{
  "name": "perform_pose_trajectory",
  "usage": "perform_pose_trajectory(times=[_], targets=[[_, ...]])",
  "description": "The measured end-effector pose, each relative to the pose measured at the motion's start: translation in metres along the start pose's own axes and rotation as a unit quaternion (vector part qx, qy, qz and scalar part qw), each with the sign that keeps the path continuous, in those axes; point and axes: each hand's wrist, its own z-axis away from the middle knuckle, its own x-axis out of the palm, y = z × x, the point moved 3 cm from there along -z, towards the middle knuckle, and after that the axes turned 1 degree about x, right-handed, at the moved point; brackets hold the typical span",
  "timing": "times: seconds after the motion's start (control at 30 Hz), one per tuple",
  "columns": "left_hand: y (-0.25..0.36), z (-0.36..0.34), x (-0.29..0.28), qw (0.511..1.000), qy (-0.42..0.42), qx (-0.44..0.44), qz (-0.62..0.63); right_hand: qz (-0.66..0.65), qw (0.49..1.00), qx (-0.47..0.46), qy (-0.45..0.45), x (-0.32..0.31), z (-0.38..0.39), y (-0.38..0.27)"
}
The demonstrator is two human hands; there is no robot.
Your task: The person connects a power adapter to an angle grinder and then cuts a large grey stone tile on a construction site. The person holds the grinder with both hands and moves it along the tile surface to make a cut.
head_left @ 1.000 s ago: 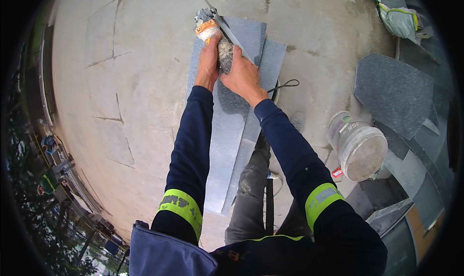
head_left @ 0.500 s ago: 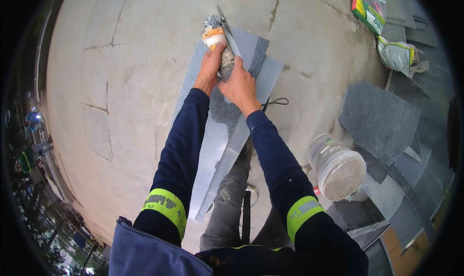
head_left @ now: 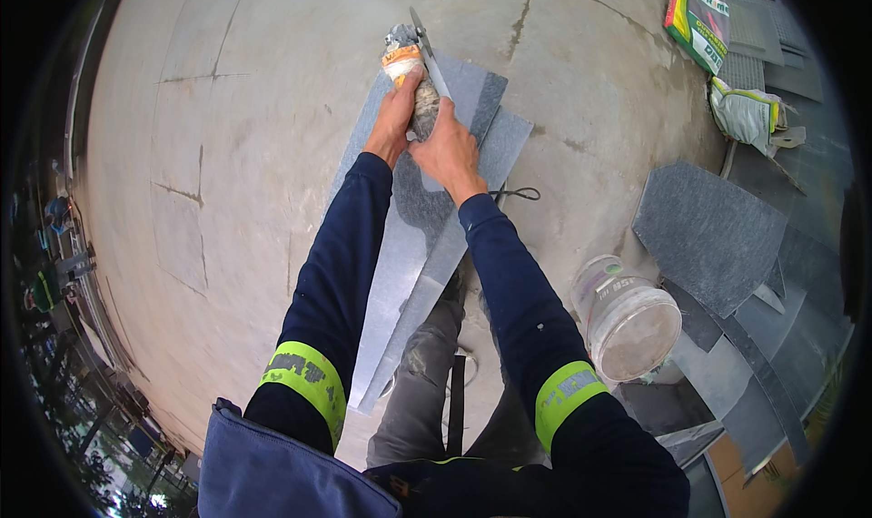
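Both of my hands are closed around an angle grinder point(head_left: 402, 57), its body wrapped in worn orange and white. My left hand point(head_left: 391, 121) grips the middle of the body from the left. My right hand point(head_left: 450, 152) wraps the rear end, its fingers partly hidden. A thin grey disc point(head_left: 433, 67), seen almost edge-on, runs along the grinder's right side. Beneath the tool lie grey stone slabs point(head_left: 386, 286), overlapping, with a dark patch point(head_left: 422, 205) on the upper one. How close the disc is to the slab, I cannot tell.
A black cable loop point(head_left: 520, 194) shows right of the slabs. Farther right stand a dirty white bucket point(head_left: 636, 323) and a loose grey slab point(head_left: 713, 232). Bags point(head_left: 699, 23) and more tiles point(head_left: 767, 336) line the right side. My legs point(head_left: 422, 373) are beside the slabs.
My hands and the grinder stay almost in place over the slabs. The whole view has shifted slightly, and the bucket sits a little farther left in it.
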Motion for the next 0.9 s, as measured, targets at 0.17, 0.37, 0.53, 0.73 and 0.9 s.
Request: perform_pose_trajectory(times=[0.17,0.37,0.53,0.73,0.9], targets=[[-0.003,0.011,-0.004,0.998,-0.066,0.009,0.016,-0.001,1.0,-0.005,0.011,-0.006,0.02,0.001],[-0.012,0.03,0.001,0.998,-0.058,0.029,0.001,0.002,1.0,0.001,0.005,-0.011,0.036,0.007],[-0.009,0.023,0.003,0.999,-0.03,0.034,-0.004,-0.01,1.0,0.002,0.003,-0.005,0.025,0.007],[-0.005,0.009,0.0,0.999,-0.024,0.022,-0.007,-0.008,1.0,-0.002,0.009,0.003,0.009,0.006],[-0.006,-0.002,-0.005,1.0,-0.022,0.01,-0.011,0.004,1.0,-0.008,0.014,0.005,0.001,0.005]])
